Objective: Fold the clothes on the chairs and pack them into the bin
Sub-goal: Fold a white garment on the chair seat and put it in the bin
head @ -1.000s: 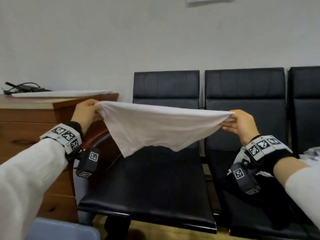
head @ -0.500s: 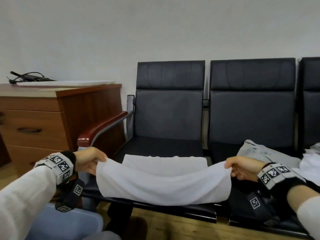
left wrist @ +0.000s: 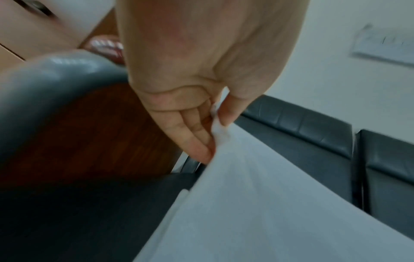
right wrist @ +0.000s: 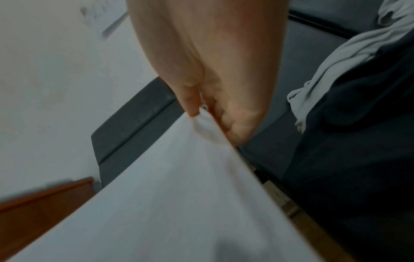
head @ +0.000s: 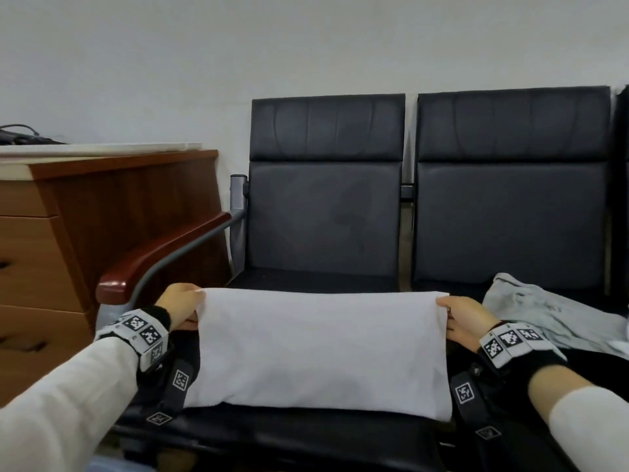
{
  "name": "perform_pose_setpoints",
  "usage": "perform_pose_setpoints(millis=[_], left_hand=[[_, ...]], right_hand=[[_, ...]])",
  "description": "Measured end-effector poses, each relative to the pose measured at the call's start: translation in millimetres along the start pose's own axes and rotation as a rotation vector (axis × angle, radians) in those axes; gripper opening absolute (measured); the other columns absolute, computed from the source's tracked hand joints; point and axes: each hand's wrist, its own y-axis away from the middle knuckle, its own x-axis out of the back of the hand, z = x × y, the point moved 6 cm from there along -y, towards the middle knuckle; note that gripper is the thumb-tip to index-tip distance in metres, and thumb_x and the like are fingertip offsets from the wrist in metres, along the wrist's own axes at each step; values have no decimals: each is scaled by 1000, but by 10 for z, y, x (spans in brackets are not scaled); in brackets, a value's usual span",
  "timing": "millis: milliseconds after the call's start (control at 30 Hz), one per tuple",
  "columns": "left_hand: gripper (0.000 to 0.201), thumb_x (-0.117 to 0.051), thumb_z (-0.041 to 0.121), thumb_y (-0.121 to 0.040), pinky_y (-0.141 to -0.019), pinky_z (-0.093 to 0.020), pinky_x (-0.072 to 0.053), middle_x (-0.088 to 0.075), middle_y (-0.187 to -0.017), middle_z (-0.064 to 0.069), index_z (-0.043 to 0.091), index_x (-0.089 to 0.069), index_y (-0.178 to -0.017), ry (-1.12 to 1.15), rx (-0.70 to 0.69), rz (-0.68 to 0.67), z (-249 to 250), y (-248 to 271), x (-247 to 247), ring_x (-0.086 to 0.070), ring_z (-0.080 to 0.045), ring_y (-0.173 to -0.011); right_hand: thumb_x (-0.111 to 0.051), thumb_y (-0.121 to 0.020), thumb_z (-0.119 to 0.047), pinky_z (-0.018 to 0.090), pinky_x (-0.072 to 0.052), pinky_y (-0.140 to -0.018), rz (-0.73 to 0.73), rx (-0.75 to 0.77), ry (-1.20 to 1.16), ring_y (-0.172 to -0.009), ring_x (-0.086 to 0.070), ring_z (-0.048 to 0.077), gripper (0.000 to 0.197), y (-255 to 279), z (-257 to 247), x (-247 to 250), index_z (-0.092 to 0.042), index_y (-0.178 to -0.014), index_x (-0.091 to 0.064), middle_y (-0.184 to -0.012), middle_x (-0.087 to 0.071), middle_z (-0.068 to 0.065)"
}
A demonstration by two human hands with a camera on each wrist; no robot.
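White garment (head: 320,349), bearing no readable writing, is pinched by left hand (head: 178,306) and right hand (head: 464,321) over the chair seat (head: 306,434).

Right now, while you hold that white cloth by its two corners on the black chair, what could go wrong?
The folded white cloth is held only by small pinches: the left hand and right hand each grip one far corner, so a corner could slip and the fold open. Its near edge lies at the front of the black padded chair seat, so it might slide off. The crumpled grey garment sits close beside the right hand and could snag.
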Motion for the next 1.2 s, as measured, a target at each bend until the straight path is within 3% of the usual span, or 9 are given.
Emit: perform_pose_setpoints(millis=[167, 300, 400, 533, 700, 867, 967, 1067, 1200], left_hand=[[30, -49, 22, -96, -78, -35, -52, -62, -114, -20, 3, -58, -118, -536, 30, 7, -282, -452, -383, -61, -34, -104], [34, -53, 30, -92, -86, -29, -47, -61, -123, -15, 5, -63, -114, -822, 32, -22, -278, -457, -470, -59, -31, -112], [35, -55, 27, -87, -88, -30, -47, -59, -124, -16, 9, -62, -116, -868, -28, -18, -152, -389, -540, -58, -32, -112], [27, -53, 18, -89, -94, -32, -48, -60, -121, -14, 11, -64, -113, -755, -153, -42, 130, -64, -831, -58, -31, -109], [25, -48, 9, -91, -77, -36, -56, -66, -102, -16, 6, -65, -109, -349, -65, -184, 61, 253, -1274, -66, -33, -92], [19, -43, 8, -93, -75, -32, -54, -60, -91, -12, 11, -60, -101, -245, 55, -276, -96, 381, -1491, -62, -26, -85], [17, -42, 6, -94, -73, -30, -54, -59, -85, -7, 11, -58, -97, -243, 35, -273, -129, 342, -1523, -61, -23, -78], [20, -41, 7, -95, -82, -32, -53, -60, -85, -8, 8, -60, -98, -229, 71, -263, -172, 325, -1508, -63, -28, -92], [17, -44, 8, -93, -67, -27, -50, -61, -93, -10, 15, -59, -95, -241, 6, -290, -115, 357, -1558, -60, -27, -85]], right_hand=[[-55, -93, -17, 49, -51, -90, -5, -80, 448, -86, -58, 30, 27, -441, 311, -157, -1, -115, -59, -96, -61, 16], [-58, -90, -11, 46, -52, -82, -102, -257, 340, -108, -58, 40, 41, -510, 619, -151, 1, -128, -48, -128, -54, 24], [-60, -86, -2, 43, -55, -75, -112, -280, 330, -105, -60, 40, 43, -452, 739, -164, 3, -126, -47, -124, -56, 26], [-73, -66, -16, 41, -58, -77, 41, -143, 619, -91, -66, 34, 47, -381, 705, -181, 6, -105, -60, -105, -65, 22], [-70, -80, -31, 27, -45, -72, 60, -71, 822, -93, -63, 28, 32, -120, 565, -270, -4, -97, -67, -100, -66, 12], [-76, -73, -18, 31, -52, -78, 74, -36, 746, -91, -65, 30, 24, 0, 465, -254, -4, -91, -72, -94, -69, 13], [-79, -68, -19, 32, -50, -69, 28, -111, 616, -87, -65, 33, 47, 3, 507, -213, 6, -105, -65, -92, -66, 18], [-73, -80, -12, 45, -56, -79, -78, -195, 385, -90, -67, 37, 34, 115, 599, -251, 10, -104, -62, -97, -69, 23], [-55, -95, -10, 37, -52, -75, -161, -85, 54, -97, -64, 33, 29, 210, 457, -270, 10, -116, -59, -113, -65, 24]])
